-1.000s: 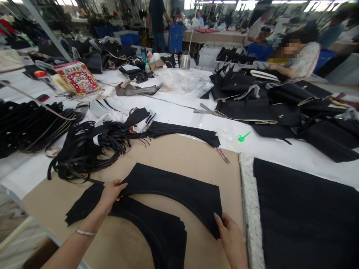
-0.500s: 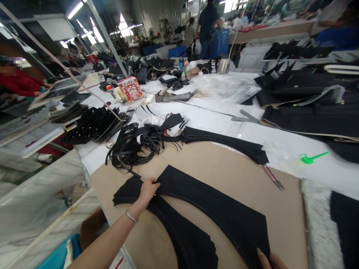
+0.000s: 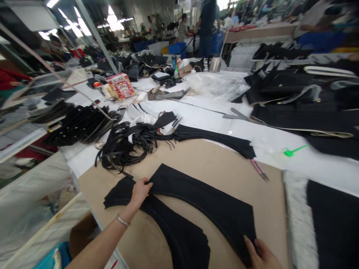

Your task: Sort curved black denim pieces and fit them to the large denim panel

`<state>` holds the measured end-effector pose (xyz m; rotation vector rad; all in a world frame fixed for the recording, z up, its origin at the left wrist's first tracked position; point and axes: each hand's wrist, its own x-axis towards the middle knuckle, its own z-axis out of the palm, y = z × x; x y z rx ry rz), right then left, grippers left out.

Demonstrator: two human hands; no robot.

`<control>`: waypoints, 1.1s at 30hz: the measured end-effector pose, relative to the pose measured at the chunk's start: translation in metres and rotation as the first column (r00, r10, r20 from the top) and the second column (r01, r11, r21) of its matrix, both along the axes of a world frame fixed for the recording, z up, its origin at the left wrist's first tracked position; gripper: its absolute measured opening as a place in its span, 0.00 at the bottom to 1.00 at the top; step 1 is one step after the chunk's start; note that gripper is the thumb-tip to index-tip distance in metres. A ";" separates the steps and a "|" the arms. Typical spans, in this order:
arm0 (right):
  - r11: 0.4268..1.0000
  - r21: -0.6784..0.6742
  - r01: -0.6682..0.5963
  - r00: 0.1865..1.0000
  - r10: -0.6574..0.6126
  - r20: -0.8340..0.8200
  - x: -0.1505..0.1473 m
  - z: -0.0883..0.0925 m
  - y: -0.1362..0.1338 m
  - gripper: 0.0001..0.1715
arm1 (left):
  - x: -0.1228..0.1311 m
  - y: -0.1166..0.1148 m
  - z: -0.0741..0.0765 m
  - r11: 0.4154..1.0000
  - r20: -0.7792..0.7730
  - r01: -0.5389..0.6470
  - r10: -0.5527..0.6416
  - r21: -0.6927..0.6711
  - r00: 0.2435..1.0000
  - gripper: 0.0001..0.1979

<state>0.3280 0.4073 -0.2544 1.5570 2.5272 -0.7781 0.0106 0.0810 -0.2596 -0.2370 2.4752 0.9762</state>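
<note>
A curved black fabric piece [image 3: 202,194] lies slanting across the tan board [image 3: 224,157]. At its upper left corner my left hand [image 3: 140,192], with a silver bangle on the wrist, pinches the edge between thumb and fingers. My right hand [image 3: 260,252] grips the lower right end, thumb on top; part of that hand is cut off by the frame. Under and left of this piece rests a second curved black fabric stack [image 3: 179,228] with uneven, layered edges, partly hidden by my left hand.
Behind lie a heap of black strips [image 3: 126,145], a narrow black stack [image 3: 215,138] and pink-handled snippers [image 3: 260,170]. A green plastic tool [image 3: 293,151] and scissors [image 3: 237,114] sit farther right. Black panels [image 3: 305,116] pile at right. Other people [image 3: 206,26] work in the background.
The view has shifted rightward, so things appear farther left. More of my right hand shows at the fabric's lower end. Both hands keep their hold on the same piece.
</note>
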 end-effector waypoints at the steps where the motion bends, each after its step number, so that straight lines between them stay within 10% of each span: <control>1: 0.999 0.023 0.031 0.999 -0.031 -0.023 -0.001 0.006 -0.007 0.23 | 0.000 -0.001 -0.002 1.000 0.004 0.012 -0.012 -0.016 1.000 0.10; 11: 0.990 0.140 0.023 0.994 -0.008 -0.109 -0.008 0.022 -0.029 0.16 | -0.014 -0.012 -0.030 0.953 0.069 0.210 -0.199 -0.220 0.977 0.21; 20: 0.986 0.164 0.043 0.996 -0.030 -0.080 -0.007 0.016 -0.026 0.14 | 0.005 0.003 -0.008 0.859 -0.105 0.235 -0.314 -0.455 0.944 0.25; 25: 0.989 0.144 0.014 0.997 -0.004 -0.076 -0.005 0.016 -0.028 0.13 | 0.032 0.015 0.002 0.831 -0.563 0.170 -0.495 -0.530 0.662 0.23; 33: 0.990 0.136 -0.030 0.999 0.032 -0.011 -0.005 0.012 -0.026 0.15 | 0.065 0.058 -0.002 0.649 -0.602 0.694 -0.700 -0.310 0.385 0.23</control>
